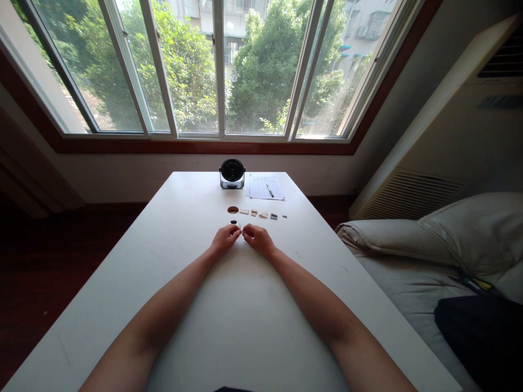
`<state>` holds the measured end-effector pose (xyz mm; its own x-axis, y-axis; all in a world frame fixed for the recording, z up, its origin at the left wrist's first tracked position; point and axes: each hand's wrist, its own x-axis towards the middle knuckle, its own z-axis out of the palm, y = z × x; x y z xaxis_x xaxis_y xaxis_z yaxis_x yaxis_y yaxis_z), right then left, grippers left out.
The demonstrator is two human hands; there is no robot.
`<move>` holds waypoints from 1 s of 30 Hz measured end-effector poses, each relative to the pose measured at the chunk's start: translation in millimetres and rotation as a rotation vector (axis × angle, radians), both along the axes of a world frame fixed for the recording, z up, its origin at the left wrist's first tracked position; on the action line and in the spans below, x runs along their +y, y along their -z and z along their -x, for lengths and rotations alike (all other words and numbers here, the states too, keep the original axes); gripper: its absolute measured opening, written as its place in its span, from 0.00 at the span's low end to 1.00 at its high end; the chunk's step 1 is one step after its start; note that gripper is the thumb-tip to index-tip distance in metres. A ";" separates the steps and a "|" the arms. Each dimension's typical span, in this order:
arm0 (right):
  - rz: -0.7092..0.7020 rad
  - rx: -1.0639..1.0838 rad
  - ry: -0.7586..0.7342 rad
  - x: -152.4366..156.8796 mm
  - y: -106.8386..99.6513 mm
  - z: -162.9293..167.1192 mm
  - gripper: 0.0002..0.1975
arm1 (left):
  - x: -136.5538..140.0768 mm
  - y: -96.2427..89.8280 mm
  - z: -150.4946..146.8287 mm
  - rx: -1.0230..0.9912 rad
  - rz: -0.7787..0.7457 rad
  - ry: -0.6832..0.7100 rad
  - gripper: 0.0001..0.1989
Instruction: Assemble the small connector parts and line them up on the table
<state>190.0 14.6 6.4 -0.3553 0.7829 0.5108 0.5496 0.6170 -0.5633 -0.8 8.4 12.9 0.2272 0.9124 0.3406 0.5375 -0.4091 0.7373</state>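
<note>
My left hand [226,238] and my right hand [259,239] almost meet at the middle of the white table [196,218]. Both are closed, with thumb and fingers pinched together at a tiny item between them, too small to make out. Just beyond my left fingertips lies a small round, dark-centred thing [233,222] with a pale or clear rim. Behind it sits a brown round piece [232,209]. To the right of that runs a line of small parts: pale pieces [244,212], brownish pieces [254,212], cream pieces [263,215], dark grey pieces [273,216] and a tiny dark one [285,216].
A black round fan [232,173] on a stand is at the table's far edge. Beside it are printed papers [261,188] with a pen [270,190] on top. A beige sofa [384,239] borders the table on the right. Windows [261,76] rise beyond.
</note>
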 end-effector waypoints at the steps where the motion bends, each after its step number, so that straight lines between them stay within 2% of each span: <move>1: -0.005 -0.006 0.002 -0.2 -0.5 -0.2 0.04 | 0.3 0.3 0.1 -0.003 -0.005 -0.002 0.12; 14: -0.017 -0.053 0.012 1.0 0.3 -2.0 0.06 | 0.3 2.4 0.9 -0.017 -0.024 0.013 0.10; 30: -0.011 0.055 -0.039 4.9 6.6 -0.2 0.05 | -0.1 0.6 1.2 0.005 0.000 0.013 0.12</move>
